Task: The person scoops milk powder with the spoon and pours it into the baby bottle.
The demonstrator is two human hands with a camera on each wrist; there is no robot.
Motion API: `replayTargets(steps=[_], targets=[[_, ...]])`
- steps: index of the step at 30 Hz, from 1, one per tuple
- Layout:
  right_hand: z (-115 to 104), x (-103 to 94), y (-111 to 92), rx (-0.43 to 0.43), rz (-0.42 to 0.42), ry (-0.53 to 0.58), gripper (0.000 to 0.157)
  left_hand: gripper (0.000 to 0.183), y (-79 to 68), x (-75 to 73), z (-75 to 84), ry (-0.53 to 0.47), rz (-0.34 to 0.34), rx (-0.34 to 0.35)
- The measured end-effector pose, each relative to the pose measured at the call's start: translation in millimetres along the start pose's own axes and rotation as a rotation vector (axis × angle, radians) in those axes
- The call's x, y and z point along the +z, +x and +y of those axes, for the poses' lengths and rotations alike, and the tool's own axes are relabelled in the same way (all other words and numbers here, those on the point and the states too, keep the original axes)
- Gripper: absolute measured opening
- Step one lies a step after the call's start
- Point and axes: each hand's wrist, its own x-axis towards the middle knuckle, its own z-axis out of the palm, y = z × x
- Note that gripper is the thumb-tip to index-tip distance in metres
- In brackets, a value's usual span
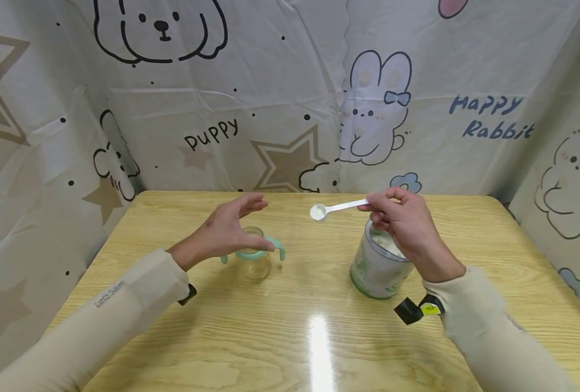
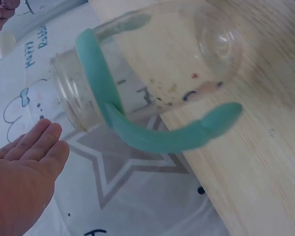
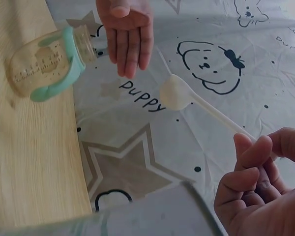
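Observation:
My right hand (image 1: 401,226) pinches the end of a white measuring scoop's handle, above the open tin. The scoop (image 1: 318,212) points left, and pale powder shows in its bowl. My left hand (image 1: 228,226) is held with fingers extended and thumb apart, just above a clear baby bottle (image 1: 253,267). The bottle stands upright on the table without a cap; a mint-green ring with two handles (image 2: 172,140) goes round its neck. Measurement marks show on its side in the right wrist view. Below my right hand is a white and green tin (image 1: 375,267) with powder inside.
The light wooden table (image 1: 211,337) carries the bottle on the left and the tin on the right. A cloth (image 1: 280,71) printed with cartoon animals and stars hangs behind and at both sides. A black strap piece (image 1: 408,311) sticks out from the right sleeve.

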Motion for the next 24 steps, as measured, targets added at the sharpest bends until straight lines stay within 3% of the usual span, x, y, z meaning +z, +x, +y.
replayTargets(steps=[7,24], targets=[[1,19.2,6,0.015,-0.013,-0.01,0.015,0.098,-5.8,-3.0,-13.0,-0.023,0.001,-0.011],[10,54.4,13,0.051,-0.05,-0.054,0.012,0.096,-15.8,4.2,-37.4,0.033,0.02,-0.042]])
